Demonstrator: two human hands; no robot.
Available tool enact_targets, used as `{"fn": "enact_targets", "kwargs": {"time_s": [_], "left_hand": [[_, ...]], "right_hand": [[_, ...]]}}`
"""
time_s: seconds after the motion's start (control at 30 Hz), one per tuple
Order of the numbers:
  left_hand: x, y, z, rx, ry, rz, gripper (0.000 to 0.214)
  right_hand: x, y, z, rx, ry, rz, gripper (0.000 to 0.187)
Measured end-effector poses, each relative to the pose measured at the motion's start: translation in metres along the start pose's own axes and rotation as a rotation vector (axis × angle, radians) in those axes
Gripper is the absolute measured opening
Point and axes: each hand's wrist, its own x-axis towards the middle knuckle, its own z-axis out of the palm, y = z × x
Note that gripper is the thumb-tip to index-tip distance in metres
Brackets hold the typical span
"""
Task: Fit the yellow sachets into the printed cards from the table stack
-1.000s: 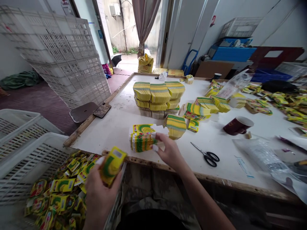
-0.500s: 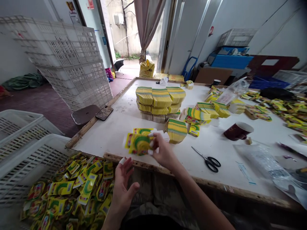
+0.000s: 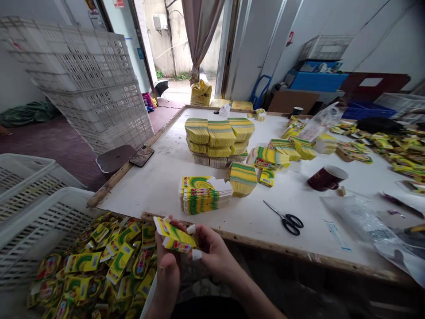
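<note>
A small yellow-green carton [image 3: 175, 235] is held between both hands just off the table's near edge. It looks opened out into a box, with a white flap up at its left end. My left hand [image 3: 167, 270] supports the left side, its fingers mostly hidden behind the carton. At the right end, my right hand [image 3: 214, 252] pinches it between thumb and fingers, with white wraps on the fingertips. Beyond the hands, a pile of flat cartons [image 3: 201, 201] lies on the table. To the lower left, a white crate [image 3: 49, 212] contains many filled yellow packs [image 3: 116, 261].
Stacked yellow card bundles [image 3: 219, 137] stand mid-table. Black-handled scissors [image 3: 290, 223], a dark mug [image 3: 327, 178] and a plastic bag [image 3: 368, 226] lie to the right. A phone [image 3: 142, 156] rests at the left edge, near a tall stack of white crates [image 3: 89, 84].
My right hand has brought a carton from the pile down to my left hand. The carton, flat-looking before, now appears opened into a box, and both hands are on it.
</note>
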Motion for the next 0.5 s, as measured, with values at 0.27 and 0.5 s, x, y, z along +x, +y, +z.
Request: {"fn": "enact_targets", "kwargs": {"time_s": [0.27, 0.5], "left_hand": [[0.002, 0.003, -0.033, 0.073, -0.078, -0.041, 0.030], [0.023, 0.031, -0.043, 0.449, -0.651, 0.052, 0.097]], "right_hand": [[-0.014, -0.010, -0.031, -0.502, 0.056, -0.241, 0.012], [-0.020, -0.029, -0.041, -1.158, -0.125, -0.591, 0.021]]}}
